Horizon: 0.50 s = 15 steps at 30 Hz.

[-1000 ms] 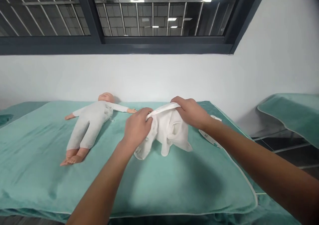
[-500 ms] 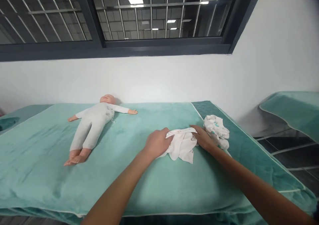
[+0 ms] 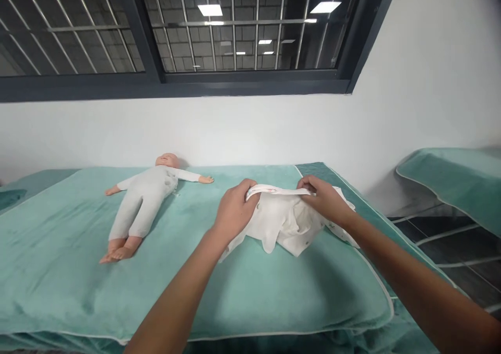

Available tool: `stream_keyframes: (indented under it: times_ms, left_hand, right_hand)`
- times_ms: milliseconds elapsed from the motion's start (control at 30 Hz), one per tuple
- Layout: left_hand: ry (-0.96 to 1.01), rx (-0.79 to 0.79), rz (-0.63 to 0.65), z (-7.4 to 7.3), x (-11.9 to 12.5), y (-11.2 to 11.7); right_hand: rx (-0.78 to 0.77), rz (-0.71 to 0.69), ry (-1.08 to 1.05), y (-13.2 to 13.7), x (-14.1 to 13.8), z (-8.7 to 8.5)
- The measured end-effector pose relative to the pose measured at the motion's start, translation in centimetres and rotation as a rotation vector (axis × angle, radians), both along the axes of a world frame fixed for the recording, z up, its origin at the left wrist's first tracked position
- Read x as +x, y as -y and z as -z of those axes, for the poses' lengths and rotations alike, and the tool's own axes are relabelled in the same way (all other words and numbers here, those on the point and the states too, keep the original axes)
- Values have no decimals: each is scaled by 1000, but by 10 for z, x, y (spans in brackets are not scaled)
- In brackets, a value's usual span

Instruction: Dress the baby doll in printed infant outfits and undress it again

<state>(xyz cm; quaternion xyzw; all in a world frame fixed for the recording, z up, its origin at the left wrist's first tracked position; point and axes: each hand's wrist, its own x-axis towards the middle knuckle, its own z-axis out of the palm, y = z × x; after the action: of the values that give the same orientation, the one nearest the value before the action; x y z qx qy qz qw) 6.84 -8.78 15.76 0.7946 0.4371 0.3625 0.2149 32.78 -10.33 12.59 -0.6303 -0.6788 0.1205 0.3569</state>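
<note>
A white baby garment (image 3: 274,215) with a printed edge and small snap-like dots hangs between my hands, just over the bed. My left hand (image 3: 236,208) is closed on its upper left edge, and my right hand (image 3: 325,200) pinches the same edge at the right. The upper edge is stretched nearly straight while the lower part droops in folds. Behind my right hand shows a bit of white printed cloth (image 3: 346,196), mostly hidden. A baby doll (image 3: 146,195) in a pale bodysuit lies on its back to the left, arms spread.
A green velvety cover (image 3: 188,291) spreads over the bed, with a darker green strip at the right. Behind it stand a white wall (image 3: 235,129) and a dark-framed barred window (image 3: 250,82). Another green-covered surface (image 3: 457,181) is at the far right, above a dark floor.
Both hands have lifted the garment and drawn its edge wider, so more of it hangs open. My right hand now covers more of the printed cloth. The doll has not moved.
</note>
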Motion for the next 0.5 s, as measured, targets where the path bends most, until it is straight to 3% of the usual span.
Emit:
stream_keyframes:
  times_ms: [133, 233, 367, 500]
  left_hand:
    - [39, 33, -79, -43, -24, 17]
    - [70, -169, -13, -63, -54, 26]
    - [151, -461, 70, -63, -90, 26]
    - [13, -548, 25, -41, -109, 3]
  right_hand:
    - [83, 40, -3, 4, -10, -32]
    - [133, 72, 20, 14, -3, -39]
    - [28, 55, 70, 32, 5, -45]
    - [-137, 75, 138, 23, 10, -44]
